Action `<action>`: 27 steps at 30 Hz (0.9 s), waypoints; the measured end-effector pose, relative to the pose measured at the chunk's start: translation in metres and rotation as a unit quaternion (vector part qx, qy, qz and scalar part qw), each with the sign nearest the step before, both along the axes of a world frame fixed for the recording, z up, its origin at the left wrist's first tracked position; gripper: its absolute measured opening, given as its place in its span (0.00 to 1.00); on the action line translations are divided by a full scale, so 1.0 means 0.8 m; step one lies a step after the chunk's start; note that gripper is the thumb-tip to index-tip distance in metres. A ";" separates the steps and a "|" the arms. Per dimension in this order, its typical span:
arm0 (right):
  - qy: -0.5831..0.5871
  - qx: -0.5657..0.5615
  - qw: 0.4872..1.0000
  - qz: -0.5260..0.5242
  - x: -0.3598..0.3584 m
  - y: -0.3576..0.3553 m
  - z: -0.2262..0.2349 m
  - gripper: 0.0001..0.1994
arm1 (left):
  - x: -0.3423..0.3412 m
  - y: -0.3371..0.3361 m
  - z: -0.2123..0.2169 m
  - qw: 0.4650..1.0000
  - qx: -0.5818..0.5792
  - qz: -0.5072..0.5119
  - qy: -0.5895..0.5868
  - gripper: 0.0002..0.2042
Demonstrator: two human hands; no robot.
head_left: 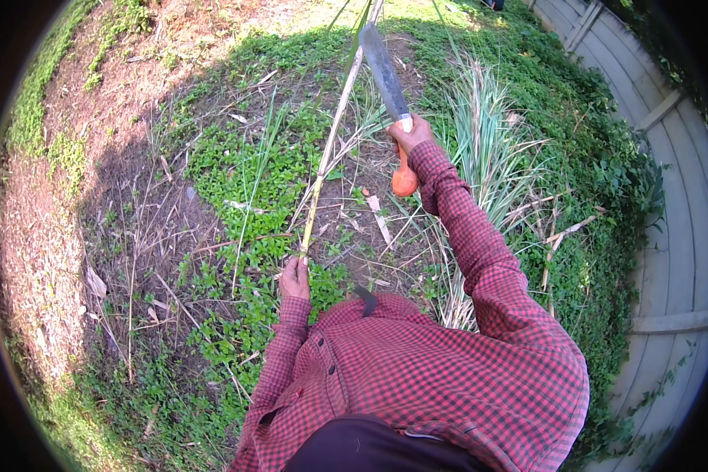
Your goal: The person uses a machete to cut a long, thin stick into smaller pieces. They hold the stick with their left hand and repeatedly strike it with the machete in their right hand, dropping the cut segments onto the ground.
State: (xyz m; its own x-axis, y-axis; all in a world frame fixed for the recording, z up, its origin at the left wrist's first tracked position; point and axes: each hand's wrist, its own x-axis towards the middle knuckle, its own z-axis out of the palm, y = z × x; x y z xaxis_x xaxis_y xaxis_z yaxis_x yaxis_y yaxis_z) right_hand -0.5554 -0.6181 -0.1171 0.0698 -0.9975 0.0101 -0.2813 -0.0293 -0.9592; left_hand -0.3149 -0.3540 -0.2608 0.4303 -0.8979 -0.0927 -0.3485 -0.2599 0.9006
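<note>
My left hand (pixel 294 278) is closed around the near end of a long, yellowish cane stalk (pixel 318 187). The stalk slants up and away from me, with narrow green leaves at its far end. In my right hand (pixel 411 135), held out ahead, is a machete (pixel 383 72) with a wide grey blade and an orange handle. The handle's rounded butt hangs out below my fist. The blade points away from me, its tip close beside the far part of the stalk; I cannot tell if they touch. Both my sleeves are red and black checked.
A clump of long grass-like leaves (pixel 480 130) stands right of my right arm. Low green plants (pixel 248 169) and dry stalks cover the ground. Broken sticks (pixel 566 232) lie farther right, before a grey panel fence (pixel 669 204). Dry, sunlit ground (pixel 51 259) lies at left.
</note>
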 end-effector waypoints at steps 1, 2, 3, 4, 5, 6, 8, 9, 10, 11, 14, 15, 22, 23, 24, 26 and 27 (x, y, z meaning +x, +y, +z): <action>0.001 -0.003 1.000 0.012 -0.002 0.012 -0.006 0.15 | -0.003 0.000 0.004 1.000 -0.006 0.003 -0.018 0.11; -0.004 0.022 0.998 0.054 -0.004 0.023 -0.017 0.16 | -0.007 -0.001 0.005 0.999 -0.011 0.005 -0.035 0.11; -0.001 0.052 0.993 0.108 -0.003 0.037 -0.027 0.16 | -0.004 0.003 -0.003 1.000 -0.012 0.009 -0.024 0.11; 0.014 0.054 0.990 0.127 0.003 0.055 -0.028 0.16 | 0.003 0.005 -0.015 1.000 -0.013 0.014 -0.014 0.11; 0.029 0.056 0.987 0.147 0.008 0.067 -0.028 0.16 | 0.007 0.010 -0.027 1.000 -0.014 0.020 -0.004 0.11; -0.012 0.104 0.981 0.162 -0.004 0.062 -0.042 0.16 | 0.002 0.015 -0.022 1.000 0.008 0.004 0.025 0.11; -0.021 0.143 0.975 0.166 -0.019 0.047 -0.046 0.15 | 0.003 0.019 -0.027 1.000 0.004 0.003 0.028 0.12; -0.024 0.162 0.972 0.171 -0.026 0.037 -0.048 0.15 | 0.002 0.022 -0.030 1.000 0.001 0.004 0.029 0.12; -0.047 0.155 0.973 0.166 -0.031 0.027 -0.048 0.14 | -0.001 0.021 -0.024 0.999 0.036 0.006 0.010 0.12; -0.065 0.162 0.974 0.145 -0.033 0.016 -0.048 0.14 | -0.002 0.019 -0.026 1.000 0.026 0.007 0.001 0.12; -0.088 0.172 0.974 0.115 -0.030 0.005 -0.041 0.12 | -0.008 0.014 -0.032 1.000 0.007 0.013 -0.018 0.13; -0.043 0.190 0.968 0.157 -0.025 0.014 -0.041 0.13 | -0.007 0.015 -0.032 1.000 0.013 0.016 -0.021 0.13; 0.040 0.232 0.936 0.261 0.010 0.071 -0.033 0.19 | -0.016 0.008 -0.028 0.999 0.041 0.008 -0.025 0.15; 0.042 0.214 0.952 0.213 0.010 0.058 -0.036 0.19 | -0.018 0.012 -0.029 0.999 0.036 0.019 -0.029 0.15; 0.025 0.204 0.960 0.192 0.003 0.038 -0.043 0.17 | -0.024 0.012 -0.016 0.999 0.029 0.028 -0.032 0.15; 0.023 0.146 0.980 0.132 0.001 0.019 -0.051 0.15 | -0.022 0.013 -0.037 0.999 0.012 0.042 -0.017 0.16; 0.027 0.135 0.985 0.106 -0.001 0.019 -0.057 0.15 | -0.025 0.014 -0.030 0.998 0.040 0.034 -0.019 0.16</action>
